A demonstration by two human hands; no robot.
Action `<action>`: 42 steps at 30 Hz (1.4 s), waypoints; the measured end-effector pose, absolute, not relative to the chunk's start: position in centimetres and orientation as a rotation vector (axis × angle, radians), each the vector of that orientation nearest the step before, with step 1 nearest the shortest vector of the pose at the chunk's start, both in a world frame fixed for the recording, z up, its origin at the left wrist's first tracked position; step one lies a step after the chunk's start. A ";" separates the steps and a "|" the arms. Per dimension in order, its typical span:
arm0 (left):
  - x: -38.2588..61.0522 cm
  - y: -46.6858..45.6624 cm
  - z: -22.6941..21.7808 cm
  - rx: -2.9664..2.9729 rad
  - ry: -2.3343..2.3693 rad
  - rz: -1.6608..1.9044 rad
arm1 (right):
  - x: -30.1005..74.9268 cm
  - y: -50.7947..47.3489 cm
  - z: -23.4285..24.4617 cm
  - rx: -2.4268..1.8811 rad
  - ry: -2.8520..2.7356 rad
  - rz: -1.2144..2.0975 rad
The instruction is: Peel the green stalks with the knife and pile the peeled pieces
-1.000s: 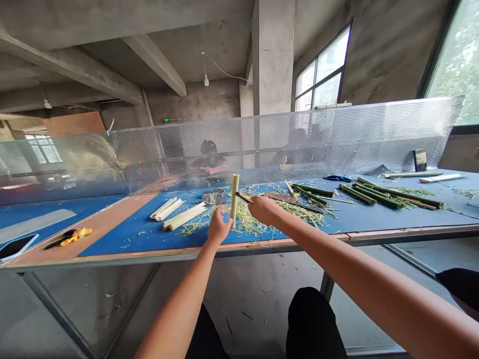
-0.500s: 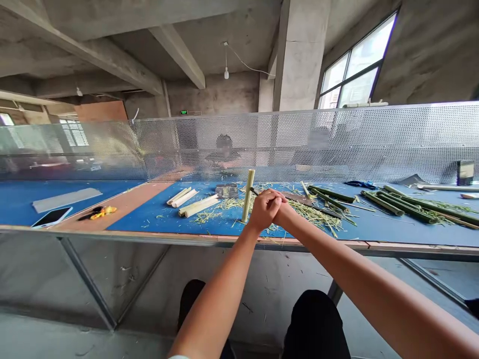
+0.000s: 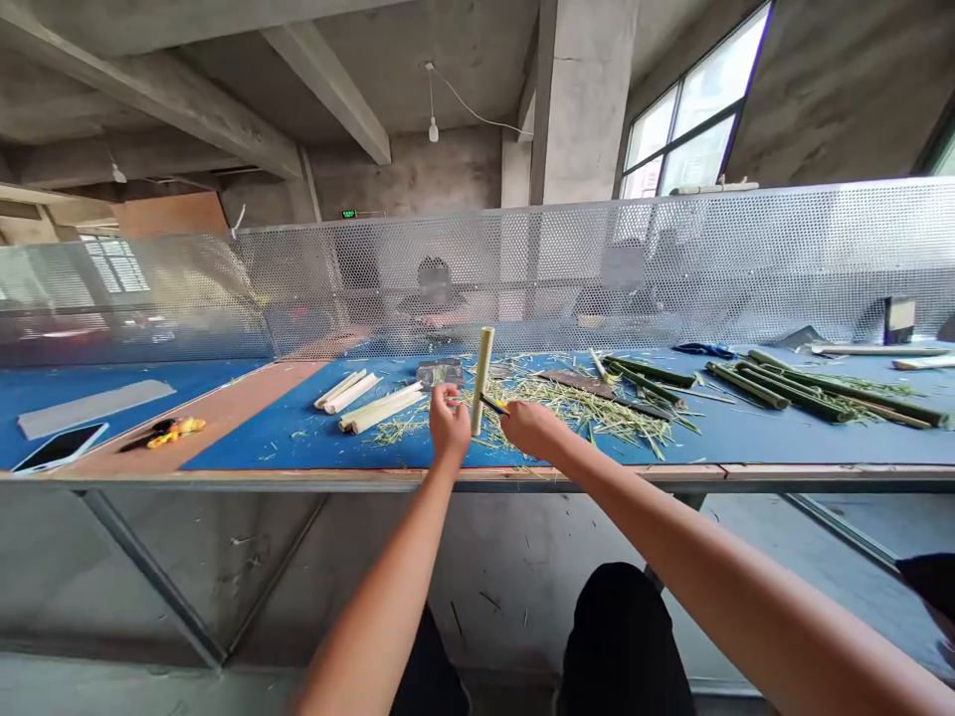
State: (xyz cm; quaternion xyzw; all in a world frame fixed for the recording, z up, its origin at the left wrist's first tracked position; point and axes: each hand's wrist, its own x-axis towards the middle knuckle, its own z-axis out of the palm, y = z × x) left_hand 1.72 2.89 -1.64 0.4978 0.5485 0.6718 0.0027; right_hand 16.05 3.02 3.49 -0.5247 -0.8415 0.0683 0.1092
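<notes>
Well, the left hand (image 3: 450, 426) and the right hand (image 3: 531, 430) work close together above the near side of the blue mat (image 3: 254, 428), with a pale bamboo stalk (image 3: 481, 381) standing upright between them. Its lower end sits over a litter of green shavings (image 3: 567, 403) (touching them or just clear, I can't tell). The right fingers curl closed round the yellow handle of a small knife (image 3: 495, 404), and that grip aims the dark blade left at the stalk's lower part, at or just beside its surface. The left fingers bunch together at the stalk's near side, but whether they pinch it or something thinner I cannot tell, and nothing else visibly keeps the stalk upright.

Just left of the hands lie split pale bamboo pieces (image 3: 380, 408), set apart from the shavings. Beyond the stalk sits a grey block (image 3: 440, 374), and a flat brown blade (image 3: 578, 383) lies to the right among the litter. Farther right, green bamboo stalks (image 3: 791, 388) lie in a loose, roughly parallel bunch, with a blue-handled tool (image 3: 702, 349) near them. At the far left are a phone (image 3: 60, 447) and a small yellow-and-black tool (image 3: 175, 431). A perforated metal screen (image 3: 597, 259) runs along the far edge, with a dim figure (image 3: 434, 283) behind it.
</notes>
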 end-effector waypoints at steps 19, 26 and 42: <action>-0.2 5.1 -3.4 1.731 1.774 1.238 | 24.1 6.9 14.9 -1.429 -2.558 0.859; -0.7 4.6 -2.9 1.685 1.385 1.439 | 27.2 5.6 16.6 -1.439 -2.266 0.376; -0.6 3.2 -2.1 1.575 1.360 1.407 | 20.1 2.9 12.1 -0.970 -2.240 0.108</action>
